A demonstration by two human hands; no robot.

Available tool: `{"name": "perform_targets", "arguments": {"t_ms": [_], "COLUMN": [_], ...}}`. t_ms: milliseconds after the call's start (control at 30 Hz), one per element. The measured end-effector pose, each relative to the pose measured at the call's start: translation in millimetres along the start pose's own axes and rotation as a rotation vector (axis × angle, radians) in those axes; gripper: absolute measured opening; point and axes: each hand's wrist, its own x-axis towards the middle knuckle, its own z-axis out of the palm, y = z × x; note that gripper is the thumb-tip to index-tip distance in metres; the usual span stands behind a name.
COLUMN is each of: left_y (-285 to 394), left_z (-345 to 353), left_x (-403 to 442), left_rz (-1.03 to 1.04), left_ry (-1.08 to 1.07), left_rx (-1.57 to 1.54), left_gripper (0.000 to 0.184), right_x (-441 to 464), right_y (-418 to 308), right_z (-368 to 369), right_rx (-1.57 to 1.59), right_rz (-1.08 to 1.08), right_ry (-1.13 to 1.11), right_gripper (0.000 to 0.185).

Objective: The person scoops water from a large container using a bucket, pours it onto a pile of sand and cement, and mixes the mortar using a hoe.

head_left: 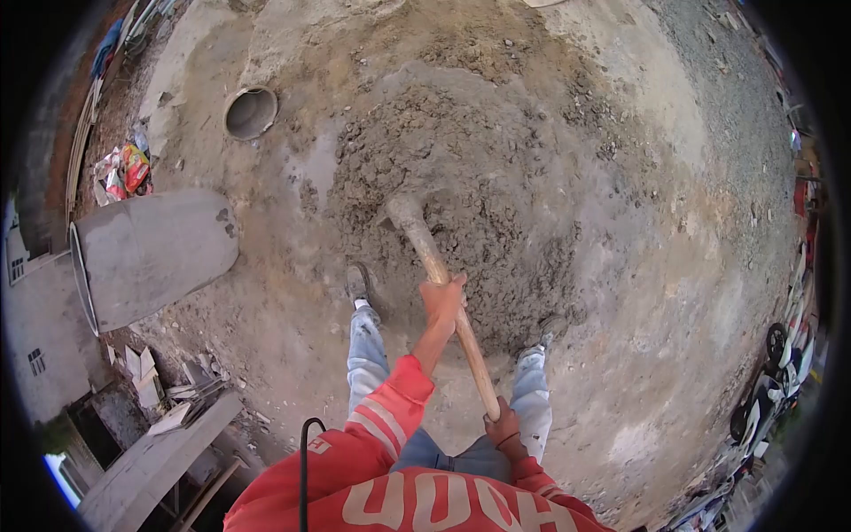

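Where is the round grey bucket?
In the head view, the round grey bucket sits upper left, between the crumpled red-and-yellow bags and the lumpy grey mortar pile.

Bare, dusty ground [638, 337] spreads out under daylight, with grey gravel [736, 106] along the right side. Motorcycles [776, 381] stand in a row at the right edge; on the left rises a pale building wall [62, 355] with small windows [36, 361].
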Motion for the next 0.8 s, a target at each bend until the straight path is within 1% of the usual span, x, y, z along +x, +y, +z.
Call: {"name": "perform_targets", "arguments": {"t_ms": [67,133,167,200,233,300,333,367,400,433,467,533,567,600,633,667,700,733,800], "left_y": [69.2,145.9,189.3,234.2,270.2,323.8,329.2,324.4,307.5,285.3,258.4,179.5,126.5,64.7,-6.1,-17.2,-37.9,-67.8,-110.3], "left_z": [-4.5,-13.1,-16.6,-16.6,-14.7,-12.2,-11.1,-9.5,-7.4,-4.4,-1.6,5.1,6.8,7.5,6.2,15.7,20.0,17.4,11.6], "left_x": [-14.2,-18.9,-20.2,-25.8,-19.6,-15.0,5.0,22.7,33.9,47.6,64.0,121.0,132.7,157.1,181.0,116.5,108.5,110.3,149.2], "left_rz": [0.141,0.358,0.48,0.606,0.776,0.931,0.953,0.974,0.912,0.854,0.792,0.733,0.603,0.39,0.315,0.179,0.192,0.18,-0.039], "left_ry": [-0.034,-0.231,-0.312,-0.377,-0.37,-0.219,-0.196,-0.172,-0.125,-0.078,-0.027,0.044,0.0,0.031,0.07,0.038,0.028,0.025,-0.067], "left_rx": [-0.008,-0.08,-0.07,-0.104,-0.066,0.104,0.18,0.257,0.338,0.42,0.502,0.571,0.587,0.766,0.901,0.797,0.793,0.793,0.392], "left_gripper": [0.02,0.018,0.017,0.025,0.032,0.036,0.042,0.048,0.046,0.044,0.043,0.039,0.041,0.044,0.046,0.046,0.04,0.035,0.023], "right_x": [35.3,66.5,78.7,88.8,100.6,137.8,160.2,182.8,210.0,228.1,235.1,254.1,250.1,235.0,217.1,198.4,181.7,154.3,103.1], "right_y": [-47.7,-109.9,-149.8,-194.8,-239.2,-310.7,-338.5,-365.3,-383.3,-388.3,-374.9,-331.3,-291.1,-245.9,-202.1,-167.7,-144.2,-117.8,-82.9], "right_z": [10.9,15.4,8.7,-5.1,-18.2,-35.3,-40.5,-45.3,-47.4,-48.0,-41.5,-24.8,-12.2,2.7,12.4,15.1,7.5,3.9,-13.4], "right_rx": [0.08,0.084,0.067,0.046,0.085,0.17,0.158,0.144,0.124,0.106,0.091,0.058,0.063,0.069,0.059,0.058,0.069,0.075,0.046], "right_rz": [-0.141,-0.266,-0.312,-0.361,-0.399,-0.505,-0.508,-0.517,-0.526,-0.539,-0.482,-0.375,-0.241,-0.106,-0.035,0.029,0.024,0.032,0.013], "right_ry": [0.098,0.242,0.266,0.287,0.312,0.314,0.308,0.332,0.343,0.356,0.313,0.232,0.155,0.08,0.05,0.029,0.022,-0.005,-0.023], "right_gripper": [0.027,0.027,0.031,0.035,0.037,0.044,0.046,0.045,0.044,0.042,0.041,0.039,0.038,0.037,0.037,0.037,0.04,0.043,0.044]}}
